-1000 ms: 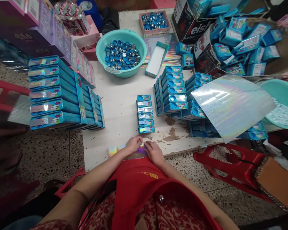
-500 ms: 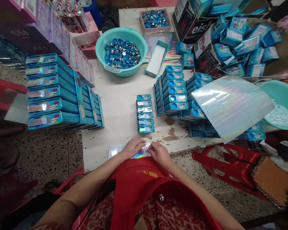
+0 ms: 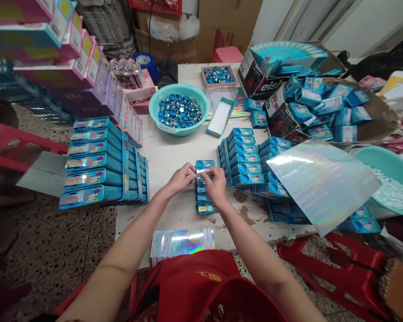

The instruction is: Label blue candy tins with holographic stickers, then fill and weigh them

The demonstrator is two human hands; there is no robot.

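My left hand (image 3: 182, 178) and my right hand (image 3: 215, 184) are both closed in a pinch, one at each end of a small shiny sticker (image 3: 199, 175). They hold it over a short row of blue candy boxes (image 3: 206, 208), whose ends face up with shiny strips across several of them. Whether the sticker touches a box, I cannot tell. Close to my apron lies a holographic sticker sheet (image 3: 183, 241) on the white table (image 3: 168, 154). My fingers hide part of the middle boxes.
Banded blue boxes (image 3: 112, 163) stand at left, more (image 3: 243, 161) at right. A turquoise basin (image 3: 179, 131) of blue-and-silver caps sits behind, near an open blue tray (image 3: 221, 117). Right are cartons of blue packs (image 3: 278, 107), a loose holographic sheet (image 3: 322, 181) and a basin of white pieces (image 3: 359, 156).
Both hands have moved forward from the sticker sheet at the table's front edge to the short row of boxes, with a small sticker now between them. The camera view has tilted up.
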